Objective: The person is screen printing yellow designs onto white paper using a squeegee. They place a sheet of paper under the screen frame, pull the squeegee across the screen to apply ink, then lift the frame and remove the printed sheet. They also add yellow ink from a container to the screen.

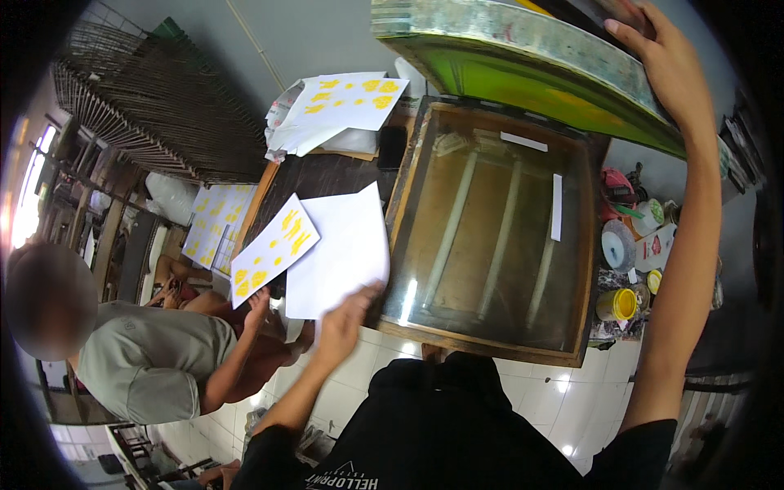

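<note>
My right hand (657,53) reaches up at the far right and grips the edge of a raised screen-printing frame (523,33), whose underside is green. A dark object shows just beside the fingers, only in part. Below the frame lies a glass-topped table (490,237) with a wooden border. My left hand (347,322), smeared by motion, is at the near right corner of a stack of white paper (343,253) left of the glass; whether its fingers pinch a sheet is unclear. A sheet with yellow prints (273,253) overlaps the stack, held by another person's hand (259,304).
Another person (155,359) sits at the left. More printed sheets (347,98) lie at the back beside a dark phone (392,147). White strips (557,208) sit on the glass. Paint tubs (616,305) crowd the right side. A wire drying rack (147,98) stands far left.
</note>
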Action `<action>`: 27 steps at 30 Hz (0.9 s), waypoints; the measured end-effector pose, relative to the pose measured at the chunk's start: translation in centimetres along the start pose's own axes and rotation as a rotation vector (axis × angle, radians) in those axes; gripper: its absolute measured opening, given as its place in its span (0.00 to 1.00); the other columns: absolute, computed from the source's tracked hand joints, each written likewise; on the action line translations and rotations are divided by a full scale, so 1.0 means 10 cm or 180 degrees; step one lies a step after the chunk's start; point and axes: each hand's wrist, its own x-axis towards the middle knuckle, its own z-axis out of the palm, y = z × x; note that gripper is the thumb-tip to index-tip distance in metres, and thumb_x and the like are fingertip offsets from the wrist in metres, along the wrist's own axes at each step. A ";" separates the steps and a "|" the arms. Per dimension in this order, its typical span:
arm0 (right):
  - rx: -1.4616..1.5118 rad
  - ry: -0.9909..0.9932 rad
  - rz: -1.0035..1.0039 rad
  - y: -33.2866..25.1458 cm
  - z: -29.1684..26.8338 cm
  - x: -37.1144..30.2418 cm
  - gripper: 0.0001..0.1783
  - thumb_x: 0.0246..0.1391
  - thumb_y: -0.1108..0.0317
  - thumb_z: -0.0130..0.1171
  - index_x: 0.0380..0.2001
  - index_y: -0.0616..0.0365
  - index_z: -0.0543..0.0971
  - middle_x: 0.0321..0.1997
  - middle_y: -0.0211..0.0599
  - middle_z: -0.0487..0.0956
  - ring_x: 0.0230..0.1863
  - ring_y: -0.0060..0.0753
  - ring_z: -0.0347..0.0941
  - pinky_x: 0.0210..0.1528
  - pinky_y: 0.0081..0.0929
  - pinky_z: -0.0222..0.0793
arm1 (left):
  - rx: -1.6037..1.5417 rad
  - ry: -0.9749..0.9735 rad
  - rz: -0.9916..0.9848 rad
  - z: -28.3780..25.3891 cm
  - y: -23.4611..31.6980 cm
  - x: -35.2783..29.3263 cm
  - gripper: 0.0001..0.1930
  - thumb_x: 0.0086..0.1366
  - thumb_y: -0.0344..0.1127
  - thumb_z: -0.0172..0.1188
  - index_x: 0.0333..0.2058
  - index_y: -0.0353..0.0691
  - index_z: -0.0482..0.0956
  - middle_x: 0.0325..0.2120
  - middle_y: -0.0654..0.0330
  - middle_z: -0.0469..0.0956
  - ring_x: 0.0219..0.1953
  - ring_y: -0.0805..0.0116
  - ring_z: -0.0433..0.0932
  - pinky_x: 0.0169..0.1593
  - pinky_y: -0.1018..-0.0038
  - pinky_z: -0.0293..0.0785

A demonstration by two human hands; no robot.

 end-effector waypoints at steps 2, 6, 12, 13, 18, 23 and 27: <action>0.0047 0.0178 0.0098 -0.14 -0.02 -0.08 0.17 0.55 0.64 0.66 0.41 0.68 0.79 0.39 0.54 0.83 0.43 0.44 0.79 0.49 0.37 0.71 | -0.0019 -0.0425 0.0197 0.37 0.36 -0.06 0.16 0.77 0.35 0.51 0.56 0.33 0.78 0.55 0.44 0.80 0.59 0.47 0.79 0.63 0.63 0.73; 0.0103 -0.0045 0.0516 -0.24 -0.08 -0.01 0.18 0.57 0.62 0.66 0.42 0.68 0.79 0.40 0.57 0.83 0.44 0.47 0.80 0.49 0.39 0.72 | 0.0380 -0.0797 -0.0181 0.56 0.28 0.40 0.27 0.78 0.46 0.49 0.69 0.40 0.65 0.65 0.42 0.69 0.68 0.44 0.67 0.70 0.56 0.61; 0.0127 -0.0360 0.0719 -0.19 -0.17 0.11 0.21 0.59 0.61 0.64 0.45 0.70 0.79 0.45 0.61 0.83 0.48 0.54 0.81 0.53 0.43 0.73 | 0.2782 -0.0612 0.0048 0.97 -0.37 1.88 0.42 0.73 0.68 0.42 0.76 0.49 0.51 0.76 0.35 0.37 0.78 0.35 0.33 0.75 0.40 0.29; 0.0114 -0.0409 0.0771 -0.17 -0.20 0.13 0.21 0.60 0.61 0.64 0.46 0.70 0.79 0.46 0.61 0.83 0.49 0.55 0.81 0.54 0.43 0.73 | 0.2711 -0.0765 0.0349 1.17 -0.34 2.06 0.41 0.73 0.68 0.43 0.76 0.50 0.51 0.76 0.37 0.37 0.78 0.36 0.32 0.76 0.41 0.28; 0.0220 -0.0532 0.0613 -0.09 -0.27 0.31 0.21 0.61 0.62 0.61 0.45 0.73 0.79 0.46 0.65 0.82 0.51 0.60 0.80 0.56 0.45 0.73 | 0.2471 -0.1366 0.0928 2.34 0.17 2.79 0.43 0.72 0.71 0.37 0.76 0.52 0.51 0.78 0.45 0.37 0.79 0.45 0.30 0.77 0.47 0.24; 0.0444 -0.0541 0.0324 0.01 -0.24 0.34 0.20 0.59 0.66 0.58 0.41 0.79 0.79 0.41 0.73 0.81 0.46 0.65 0.81 0.54 0.49 0.73 | 0.2655 -0.1739 0.0997 2.95 0.52 3.15 0.42 0.72 0.71 0.36 0.77 0.54 0.49 0.78 0.49 0.35 0.79 0.47 0.28 0.77 0.45 0.23; 0.0399 -0.0765 0.0268 0.07 -0.28 0.44 0.19 0.55 0.69 0.53 0.35 0.82 0.81 0.36 0.75 0.80 0.39 0.69 0.81 0.49 0.51 0.76 | 0.2851 -0.1753 0.0941 3.09 0.62 3.33 0.43 0.72 0.73 0.34 0.77 0.56 0.46 0.78 0.50 0.34 0.79 0.48 0.27 0.75 0.41 0.20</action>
